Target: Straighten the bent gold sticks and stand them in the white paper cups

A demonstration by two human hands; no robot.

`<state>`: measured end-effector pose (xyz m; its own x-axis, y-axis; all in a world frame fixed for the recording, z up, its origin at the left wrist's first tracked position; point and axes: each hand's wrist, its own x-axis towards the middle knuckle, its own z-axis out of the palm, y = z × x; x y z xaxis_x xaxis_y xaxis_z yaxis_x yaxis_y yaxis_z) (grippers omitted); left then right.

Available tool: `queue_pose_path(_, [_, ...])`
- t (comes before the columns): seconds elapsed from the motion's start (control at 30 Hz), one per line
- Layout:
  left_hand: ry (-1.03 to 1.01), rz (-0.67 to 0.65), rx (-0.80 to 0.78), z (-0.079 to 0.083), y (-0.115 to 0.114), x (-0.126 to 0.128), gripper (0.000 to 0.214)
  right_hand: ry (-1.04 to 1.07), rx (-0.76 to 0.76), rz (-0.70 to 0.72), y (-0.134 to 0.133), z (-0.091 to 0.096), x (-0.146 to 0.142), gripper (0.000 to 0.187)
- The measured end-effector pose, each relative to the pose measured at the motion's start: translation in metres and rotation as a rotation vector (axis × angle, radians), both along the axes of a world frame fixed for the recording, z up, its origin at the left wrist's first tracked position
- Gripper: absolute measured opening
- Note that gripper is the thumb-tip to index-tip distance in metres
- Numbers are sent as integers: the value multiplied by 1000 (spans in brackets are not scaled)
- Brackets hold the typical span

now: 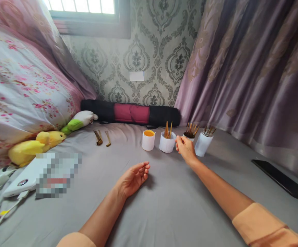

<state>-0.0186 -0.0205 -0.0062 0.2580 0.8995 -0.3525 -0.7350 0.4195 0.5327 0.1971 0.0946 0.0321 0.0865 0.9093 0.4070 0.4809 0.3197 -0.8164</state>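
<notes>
Right of centre, the right hand [186,149] has its fingertips bunched just beside a white cup [166,144] holding golden spikes [166,130]; whether they pinch anything, I can't tell. It partly hides a third cup [189,137]. At lower centre, the left hand [134,178] is loosely half-curled over the grey sheet [161,212].
</notes>
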Motion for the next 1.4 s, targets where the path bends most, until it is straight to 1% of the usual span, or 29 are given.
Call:
queue_pose_path(0.13, [4,-1,-3,1,0,1,14,71,-86,43,-11,-19,-14,42])
queue_pose_path(0.23, [0,-6,-6,1,1,1,13,139,-158,97,-20,-29,-27,40])
queue_pose_path(0.37, [-17,-9,9,-1,2,1,12,231,-282,138,-31,-34,-46,36])
queue_pose_path(0.43, [-31,-9,23,-1,3,0,12,255,-320,157,-33,-35,-56,35])
queue_pose_path(0.57, [-44,-16,36,-1,3,-1,10,272,-350,190,-34,-36,-71,35])
queue_pose_path(0.67, [-32,-12,31,-1,2,-1,10,269,-341,207,-33,-41,-79,37])
queue_pose_path(0.77, [50,52,43,0,1,-2,10,240,-322,206,-33,-50,-80,40])
queue_pose_path(0.83, [180,126,77,1,-1,-8,9,220,-329,210,-34,-55,-79,42])
queue_pose_path(0.93, [480,239,135,3,-8,-26,12,198,-336,239,-36,-59,-75,43])
queue_pose_path(1.0, [758,330,171,6,-17,-45,15,184,-324,263,-37,-59,-74,42])
queue_pose_path(1.1, [1222,502,170,9,-35,-81,17,176,-328,288,-39,-57,-73,41])
queue_pose_path(1.13, [1352,540,168,10,-42,-94,18,174,-334,289,-40,-57,-72,41])
queue_pose_path(1.27, [1848,642,42,8,-66,-145,23,149,-340,294,-41,-55,-73,40])
queue_pose_path(1.33, [2019,631,-33,6,-74,-164,28,137,-339,300,-41,-56,-72,39])
queue_pose_path(1.4, [2121,612,-85,5,-78,-177,30,124,-348,305,-41,-56,-72,39])
